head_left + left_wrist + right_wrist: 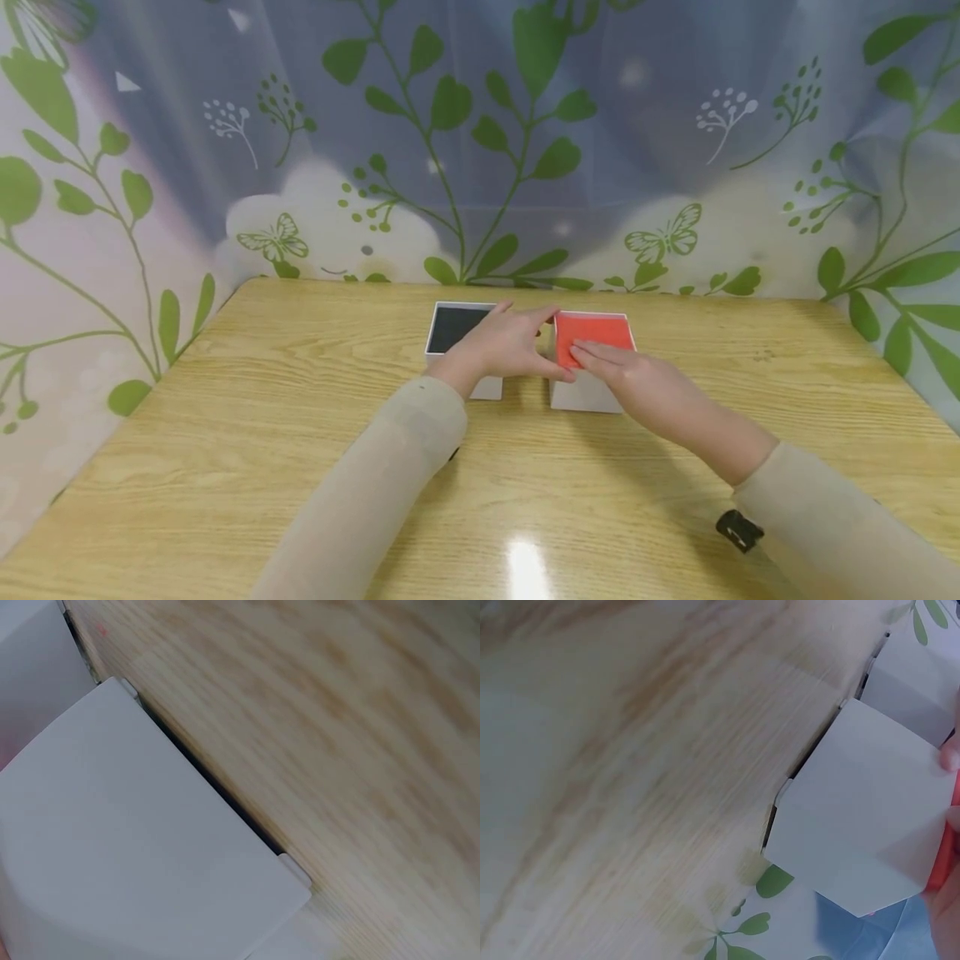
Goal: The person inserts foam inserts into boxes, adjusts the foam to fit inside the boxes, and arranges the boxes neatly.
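Note:
A white open-topped box (587, 392) stands right of centre on the table, with a flat red piece (600, 327) filling its top; its material is unclear. My right hand (641, 385) reaches in from the right, and its straight fingers press on the red piece. Stretched across the left end of that box, my left hand (510, 342) holds it, with the thumb at the front corner and a finger at the back one. Below my left wrist, partly hidden, is a second white box (487, 388) with a black inside or content (453, 327). The left wrist view shows white box walls (127, 817).
The boxes stand on a wood-grain table (300, 417), with a narrow gap between them. Behind the table hangs a curtain (465, 167) printed with leaves and butterflies. A black strap (740, 531) is at my right sleeve.

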Motion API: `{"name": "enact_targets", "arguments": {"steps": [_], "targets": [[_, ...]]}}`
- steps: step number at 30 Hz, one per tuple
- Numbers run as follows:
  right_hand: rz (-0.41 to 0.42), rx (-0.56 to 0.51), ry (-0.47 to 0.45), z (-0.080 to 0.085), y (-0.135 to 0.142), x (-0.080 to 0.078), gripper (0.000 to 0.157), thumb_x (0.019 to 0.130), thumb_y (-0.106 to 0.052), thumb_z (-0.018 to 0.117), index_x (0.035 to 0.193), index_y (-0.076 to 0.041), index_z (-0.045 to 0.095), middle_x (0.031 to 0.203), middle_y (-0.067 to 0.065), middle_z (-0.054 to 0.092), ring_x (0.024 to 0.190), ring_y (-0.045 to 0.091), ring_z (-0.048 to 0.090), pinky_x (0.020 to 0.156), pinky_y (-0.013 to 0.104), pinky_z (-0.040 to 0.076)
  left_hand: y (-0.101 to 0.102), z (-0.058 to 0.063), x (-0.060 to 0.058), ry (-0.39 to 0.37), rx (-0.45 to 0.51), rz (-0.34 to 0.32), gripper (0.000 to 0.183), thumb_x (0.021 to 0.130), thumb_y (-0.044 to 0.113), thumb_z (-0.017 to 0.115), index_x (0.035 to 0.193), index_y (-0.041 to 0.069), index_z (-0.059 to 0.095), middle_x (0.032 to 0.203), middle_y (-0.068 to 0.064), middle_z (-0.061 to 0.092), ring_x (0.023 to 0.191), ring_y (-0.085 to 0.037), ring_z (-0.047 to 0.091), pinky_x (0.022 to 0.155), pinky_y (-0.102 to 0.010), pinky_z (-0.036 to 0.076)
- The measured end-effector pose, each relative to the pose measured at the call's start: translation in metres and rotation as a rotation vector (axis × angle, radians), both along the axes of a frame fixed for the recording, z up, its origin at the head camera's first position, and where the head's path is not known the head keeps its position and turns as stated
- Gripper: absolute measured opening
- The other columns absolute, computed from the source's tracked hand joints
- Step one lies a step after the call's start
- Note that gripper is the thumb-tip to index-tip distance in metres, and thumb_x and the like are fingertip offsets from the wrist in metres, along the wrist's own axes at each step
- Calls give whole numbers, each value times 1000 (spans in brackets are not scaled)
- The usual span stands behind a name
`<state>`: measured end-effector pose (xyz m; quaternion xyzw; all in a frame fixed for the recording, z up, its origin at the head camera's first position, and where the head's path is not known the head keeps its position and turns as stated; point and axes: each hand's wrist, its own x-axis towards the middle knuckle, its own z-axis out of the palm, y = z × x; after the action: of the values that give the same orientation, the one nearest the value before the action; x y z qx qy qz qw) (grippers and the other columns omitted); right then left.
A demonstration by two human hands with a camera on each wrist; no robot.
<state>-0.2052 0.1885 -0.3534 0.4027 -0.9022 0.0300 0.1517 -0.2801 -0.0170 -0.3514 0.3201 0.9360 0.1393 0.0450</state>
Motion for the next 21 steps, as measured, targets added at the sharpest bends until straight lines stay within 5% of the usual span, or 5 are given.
{"name": "enact_targets", "arguments": {"steps": [8, 14, 21], "targets": [[-27, -13, -57, 3, -3, -2, 54, 80, 7, 66, 131, 2, 51, 131, 20, 51, 112, 35, 55, 78, 42, 53, -1, 0, 0, -14, -2, 0, 104, 70, 74, 59, 149, 15, 25, 136, 4, 49, 121, -9, 48, 113, -40, 2], [30, -2, -14, 2, -11, -5, 60, 80, -1, 70, 135, 1, 47, 140, 17, 42, 122, 33, 47, 84, 43, 50, -3, -1, 0, -22, 7, 3, 104, 70, 73, 60, 149, 16, 25, 138, 5, 46, 123, -8, 46, 113, -40, 1], [100, -49, 81, -3, -12, -12, 52, 77, 0, 73, 126, 3, 56, 127, 19, 55, 115, 32, 54, 86, 45, 49, -1, 1, 1, -19, 10, 3, 103, 70, 71, 62, 149, 15, 25, 141, 3, 44, 125, -9, 44, 113, -40, 2]]}}
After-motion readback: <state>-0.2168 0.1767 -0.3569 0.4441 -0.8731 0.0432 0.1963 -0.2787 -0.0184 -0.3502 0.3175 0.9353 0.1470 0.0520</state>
